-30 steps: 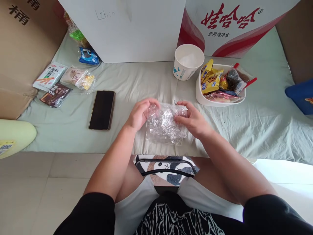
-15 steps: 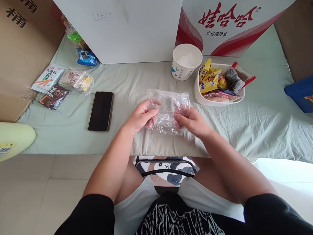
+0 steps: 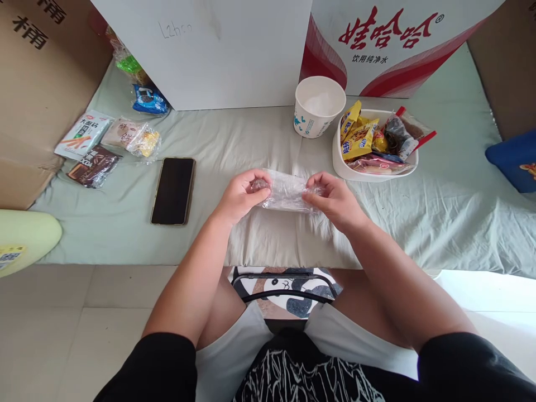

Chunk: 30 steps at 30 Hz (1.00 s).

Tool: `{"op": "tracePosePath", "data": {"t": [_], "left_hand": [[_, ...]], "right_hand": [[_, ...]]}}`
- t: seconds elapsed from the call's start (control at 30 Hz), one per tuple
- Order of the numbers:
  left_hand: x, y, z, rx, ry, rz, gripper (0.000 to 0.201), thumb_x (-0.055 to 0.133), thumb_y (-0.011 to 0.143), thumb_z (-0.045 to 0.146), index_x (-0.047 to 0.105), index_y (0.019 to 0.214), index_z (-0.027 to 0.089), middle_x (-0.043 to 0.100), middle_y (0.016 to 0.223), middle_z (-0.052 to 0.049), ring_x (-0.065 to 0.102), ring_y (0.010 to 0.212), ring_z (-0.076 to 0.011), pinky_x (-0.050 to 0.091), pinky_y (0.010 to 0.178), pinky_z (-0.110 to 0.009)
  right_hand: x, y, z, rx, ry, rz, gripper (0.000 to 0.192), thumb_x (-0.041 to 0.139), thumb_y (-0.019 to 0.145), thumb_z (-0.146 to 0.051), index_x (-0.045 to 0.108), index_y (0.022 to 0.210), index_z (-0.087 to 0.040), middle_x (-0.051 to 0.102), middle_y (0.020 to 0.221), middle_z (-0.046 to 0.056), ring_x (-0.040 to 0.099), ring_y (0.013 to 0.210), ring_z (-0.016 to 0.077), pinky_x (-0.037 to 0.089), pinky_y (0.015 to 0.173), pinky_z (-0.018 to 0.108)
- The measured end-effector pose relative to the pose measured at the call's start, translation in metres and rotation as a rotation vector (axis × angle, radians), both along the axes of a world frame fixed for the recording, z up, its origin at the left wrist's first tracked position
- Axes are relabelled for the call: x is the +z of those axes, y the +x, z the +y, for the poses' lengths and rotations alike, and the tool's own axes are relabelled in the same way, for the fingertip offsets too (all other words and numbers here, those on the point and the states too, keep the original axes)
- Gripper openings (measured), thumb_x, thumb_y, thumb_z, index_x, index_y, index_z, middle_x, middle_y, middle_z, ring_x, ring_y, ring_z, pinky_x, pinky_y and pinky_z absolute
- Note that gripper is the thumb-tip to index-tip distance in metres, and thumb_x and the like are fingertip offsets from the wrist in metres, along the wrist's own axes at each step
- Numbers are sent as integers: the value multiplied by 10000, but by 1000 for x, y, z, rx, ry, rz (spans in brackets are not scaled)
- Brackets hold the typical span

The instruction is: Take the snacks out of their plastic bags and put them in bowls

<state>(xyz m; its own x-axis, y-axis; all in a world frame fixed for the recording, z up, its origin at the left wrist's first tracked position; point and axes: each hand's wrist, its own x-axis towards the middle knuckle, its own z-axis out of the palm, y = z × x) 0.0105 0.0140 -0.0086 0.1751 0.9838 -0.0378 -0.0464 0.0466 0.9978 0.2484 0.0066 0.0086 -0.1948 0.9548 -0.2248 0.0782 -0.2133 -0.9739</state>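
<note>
A crumpled clear plastic bag (image 3: 287,192) is stretched into a narrow band between both hands, just above the pale green sheet (image 3: 259,245). My left hand (image 3: 240,195) pinches its left end. The right end is pinched by my right hand (image 3: 333,198). Behind my right hand stands a white bowl (image 3: 341,164) heaped with snack packets (image 3: 362,139), and a white paper cup (image 3: 318,106) stands left of the bowl.
A black phone (image 3: 173,190) lies left of my left hand. Several snack packets (image 3: 94,148) lie at the far left by a brown cardboard box (image 3: 39,84). A white box (image 3: 226,50) and a red-and-white carton (image 3: 389,39) stand at the back. A blue item (image 3: 513,162) lies at the right.
The plastic bag, earlier spread open and crinkled between the hands, is now gathered into a narrow strip. Both hands have moved slightly up and away from me.
</note>
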Motion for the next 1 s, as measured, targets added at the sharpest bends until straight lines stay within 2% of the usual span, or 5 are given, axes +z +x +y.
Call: {"op": "tracePosePath", "data": {"t": [0.27, 0.5, 0.63, 0.83, 1.0], "left_hand": [[-17, 5, -1, 471, 461, 336, 147, 692, 841, 292, 615, 949, 229, 651, 917, -21, 653, 845, -143, 571, 787, -278], [-15, 25, -23, 122, 419, 277, 619, 710, 887, 617, 551, 1369, 263, 645, 1389, -130, 639, 1298, -275, 572, 1008, -392], [-8, 27, -22, -122, 254, 100, 527, 686, 904, 652, 653, 1234, 243, 740, 1065, -69, 714, 994, -228, 580, 849, -334], [3, 23, -25, -132, 97, 24, 499, 585, 956, 660, 751, 998, 191, 722, 868, -56, 653, 801, -203, 519, 729, -327], [7, 23, -23, -121, 29, -22, 299, 700, 882, 489, 687, 899, 191, 659, 882, -31, 602, 758, -157, 473, 668, -279]], "right_hand": [[-8, -2, 1, -313, 280, 61, 236, 729, 805, -358, 529, 881, -257, 555, 732, -52, 524, 654, 121, 434, 641, 270], [2, -19, -18, -46, 659, -264, 126, 603, 922, -213, 489, 925, -267, 749, 1070, 57, 701, 1019, 233, 529, 893, 395], [-3, -26, -21, 185, 529, -84, 60, 531, 1008, -303, 488, 995, -264, 654, 905, 14, 618, 768, 169, 506, 715, 332], [-8, -31, -16, -154, 394, -63, 424, 784, 838, -363, 517, 1157, -276, 631, 1053, 24, 613, 926, 173, 504, 777, 320], [0, -29, -13, 26, 85, 119, 677, 853, 757, -519, 486, 1269, -272, 663, 922, 5, 637, 816, 187, 533, 737, 344]]}}
